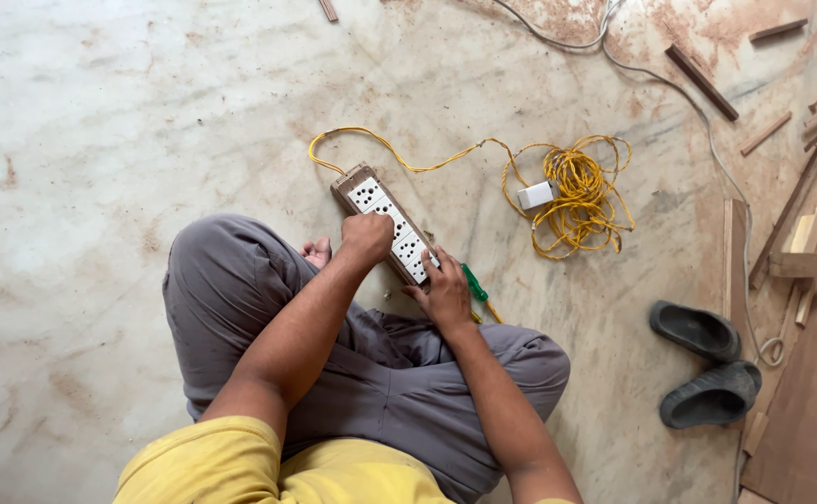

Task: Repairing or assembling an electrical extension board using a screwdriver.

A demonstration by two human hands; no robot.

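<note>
We sit cross-legged on a pale stone floor [100, 140], and much of what our hands do is hidden from us. Our left hand [365, 237] is curled into a fist on the middle of the wooden socket board [371, 201], covering part of its white sockets; whether anything sits inside that fist we cannot tell. Our right hand [446, 291] rests with fingers loosely spread over the near end of the board, and that end is lost beneath it. A green-handled screwdriver [474, 285] peeks out just at 3 o'clock of the right hand, its tip out of sight. A bare foot [316, 251] shows touching the left wrist at 9 o'clock. From the board's far end a yellow cable [576, 191] runs toward 2 o'clock into a tangled coil holding a white plug [536, 195]. A grey cord [707, 121] trails off the top edge. At 3 to 4 o'clock lie two dark sandals [707, 364], and beyond them wooden planks [800, 271] are cut by the right edge. Toward 9 and 11 o'clock the floor lies open; the right side is crowded with offcuts.
</note>
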